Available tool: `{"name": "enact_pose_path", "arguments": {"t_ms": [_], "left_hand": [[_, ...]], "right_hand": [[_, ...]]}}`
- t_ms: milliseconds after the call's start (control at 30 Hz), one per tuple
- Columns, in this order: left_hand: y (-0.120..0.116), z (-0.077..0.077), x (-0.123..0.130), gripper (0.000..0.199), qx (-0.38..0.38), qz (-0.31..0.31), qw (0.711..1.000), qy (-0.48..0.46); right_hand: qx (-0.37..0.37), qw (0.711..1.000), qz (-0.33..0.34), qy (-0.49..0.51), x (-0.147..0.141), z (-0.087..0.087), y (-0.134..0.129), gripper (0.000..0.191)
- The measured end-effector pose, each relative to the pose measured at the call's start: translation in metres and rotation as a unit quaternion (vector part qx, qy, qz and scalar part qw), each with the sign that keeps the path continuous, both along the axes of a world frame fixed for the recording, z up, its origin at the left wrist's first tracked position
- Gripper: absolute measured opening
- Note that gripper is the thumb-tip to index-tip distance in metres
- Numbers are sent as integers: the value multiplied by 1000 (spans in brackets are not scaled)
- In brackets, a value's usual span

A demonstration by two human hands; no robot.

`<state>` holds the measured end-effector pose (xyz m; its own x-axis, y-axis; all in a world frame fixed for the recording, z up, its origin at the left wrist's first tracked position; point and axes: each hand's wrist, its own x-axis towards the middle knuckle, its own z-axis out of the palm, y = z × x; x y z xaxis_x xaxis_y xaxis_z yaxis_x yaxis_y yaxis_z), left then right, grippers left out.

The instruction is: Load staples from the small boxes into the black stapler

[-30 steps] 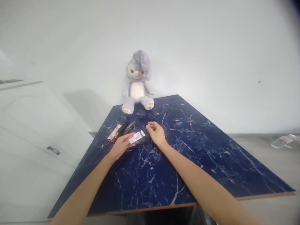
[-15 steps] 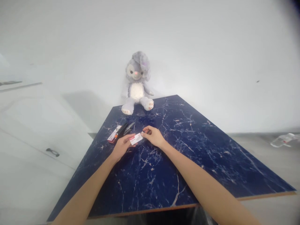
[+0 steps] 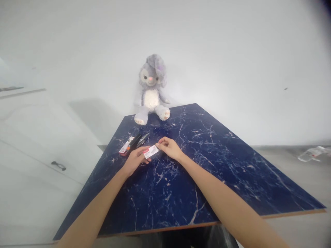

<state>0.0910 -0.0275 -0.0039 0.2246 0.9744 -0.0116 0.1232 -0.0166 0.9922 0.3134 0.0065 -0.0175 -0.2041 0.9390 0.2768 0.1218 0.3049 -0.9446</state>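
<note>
A small white and red box [image 3: 151, 152] is held above the blue marbled table [image 3: 176, 193]. My left hand [image 3: 134, 160] grips its left end, with the fingers wrapped round it. At the box's upper right corner, my right hand [image 3: 169, 148] pinches with thumb and forefinger. Whether its fingertips hold a flap or only the corner is too small to tell. Just beyond my left hand lie a black item with an orange part [image 3: 133, 144], a red and white package [image 3: 125, 146] and some dark pen-like items [image 3: 143, 140].
A grey plush rabbit [image 3: 151, 93] sits at the table's far edge against the wall. On the left stands a white cabinet with a dark handle [image 3: 58, 165]. Clear plastic [image 3: 314, 154] lies beyond the table on the right.
The view has shifted slightly. Both hands remain at the small box, and my right fingers have moved very little at its corner.
</note>
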Motion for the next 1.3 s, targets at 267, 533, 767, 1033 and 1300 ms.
{"name": "enact_pose_path", "arguments": {"t_ms": [267,533,767,1033,1300], "left_hand": [[-9,10,3,55,-50,-79,988,-121],[-15,6,13,66,48,-78,995,-30],[-7,9,-3,43,217,46,963,152],[5,27,-47,41,350,277,813,373],[29,7,-75,38,313,268,772,484]], "right_hand": [[18,996,-80,-26,-8,3,-8,19],[-22,996,-74,-42,-20,11,-20,54],[45,990,-83,-105,-19,7,-24,48],[125,941,-140,-283,-52,-2,1,55],[143,915,-128,-354,-111,4,64,80]]}}
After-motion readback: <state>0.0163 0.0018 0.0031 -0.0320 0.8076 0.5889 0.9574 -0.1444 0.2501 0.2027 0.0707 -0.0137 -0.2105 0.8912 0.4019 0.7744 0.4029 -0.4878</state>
